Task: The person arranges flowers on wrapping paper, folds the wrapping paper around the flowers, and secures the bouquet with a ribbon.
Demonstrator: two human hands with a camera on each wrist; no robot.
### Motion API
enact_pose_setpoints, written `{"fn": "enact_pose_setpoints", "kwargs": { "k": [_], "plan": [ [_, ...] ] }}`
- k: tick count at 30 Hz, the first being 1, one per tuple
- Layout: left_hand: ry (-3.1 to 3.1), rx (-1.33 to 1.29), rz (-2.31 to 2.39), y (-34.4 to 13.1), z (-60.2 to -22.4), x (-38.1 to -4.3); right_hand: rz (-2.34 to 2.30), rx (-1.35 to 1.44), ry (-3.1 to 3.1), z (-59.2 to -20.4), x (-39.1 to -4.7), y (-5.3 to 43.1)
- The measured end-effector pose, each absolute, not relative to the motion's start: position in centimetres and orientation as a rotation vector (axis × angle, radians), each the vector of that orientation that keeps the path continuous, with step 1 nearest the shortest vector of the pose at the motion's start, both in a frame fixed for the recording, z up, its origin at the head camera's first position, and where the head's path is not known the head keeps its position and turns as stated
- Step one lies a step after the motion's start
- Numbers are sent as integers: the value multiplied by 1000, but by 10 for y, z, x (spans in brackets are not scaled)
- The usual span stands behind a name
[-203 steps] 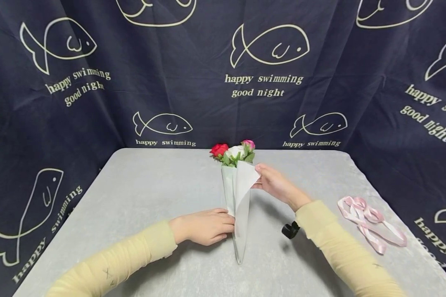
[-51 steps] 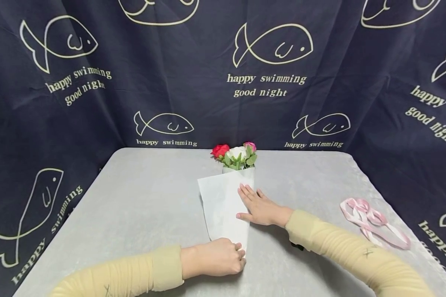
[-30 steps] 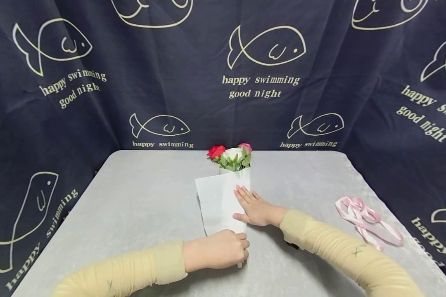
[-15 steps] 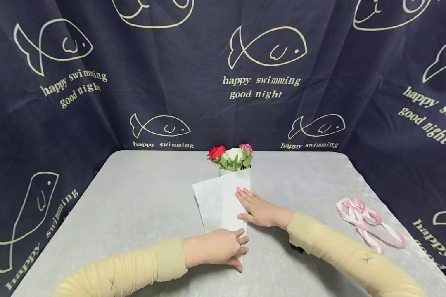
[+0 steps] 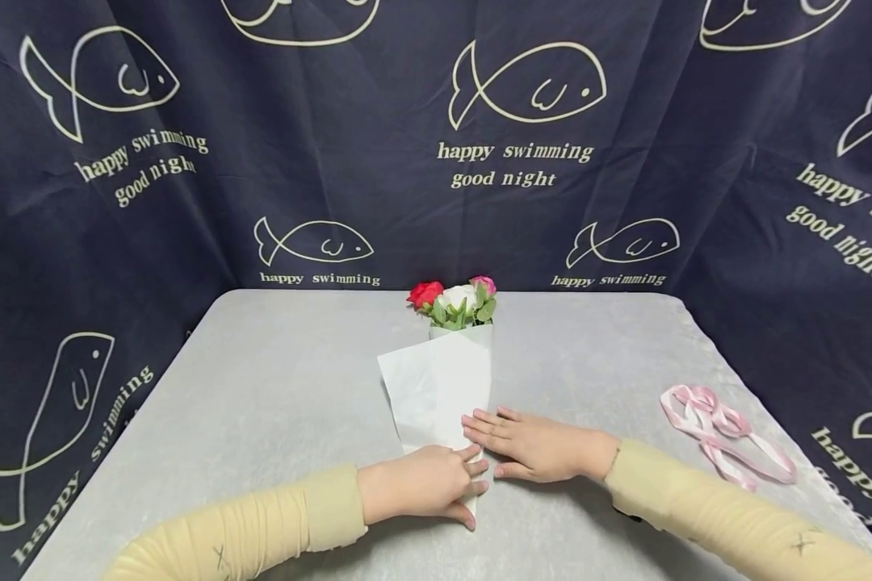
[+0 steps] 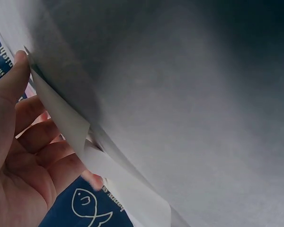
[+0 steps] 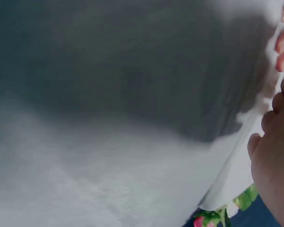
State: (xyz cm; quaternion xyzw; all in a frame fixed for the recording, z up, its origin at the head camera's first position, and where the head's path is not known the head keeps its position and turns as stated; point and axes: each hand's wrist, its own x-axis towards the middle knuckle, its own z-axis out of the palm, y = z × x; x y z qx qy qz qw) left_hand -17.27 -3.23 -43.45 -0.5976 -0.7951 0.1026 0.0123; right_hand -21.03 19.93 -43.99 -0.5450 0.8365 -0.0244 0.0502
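Observation:
A small bouquet lies on the grey table [image 5: 276,387], its red, white and pink flowers [image 5: 454,300] pointing away from me. White wrapping paper [image 5: 436,383] is folded round it into a cone. My left hand [image 5: 436,484] lies over the cone's narrow lower end, fingers fairly straight and spread on the paper. In the left wrist view the thumb and fingers of that hand [image 6: 23,156] touch the paper's edge [image 6: 85,137]. My right hand [image 5: 530,444] rests flat beside it, straight fingers pointing left onto the cone's lower right edge. The right wrist view shows this hand [image 7: 274,156] against the paper [image 7: 232,175].
A loose pink ribbon [image 5: 719,432] lies on the table's right side. A dark blue curtain [image 5: 334,121] printed with fish hangs close round the back and both sides. The table's left half [image 5: 211,420] is bare cloth.
My right hand slid from the middle of the wrap down to its lower end, beside my left hand. The left hand's fingers uncurled from gripping the tip and now lie flat.

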Motion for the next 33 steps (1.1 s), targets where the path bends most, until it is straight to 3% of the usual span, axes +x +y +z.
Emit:
{"fn": "enact_pose_setpoints", "kwargs": {
  "k": [33],
  "plan": [
    [-2421,-1847,407,-28,-433,-173,118,-977,2866,-448,-282,196]
  ]
}}
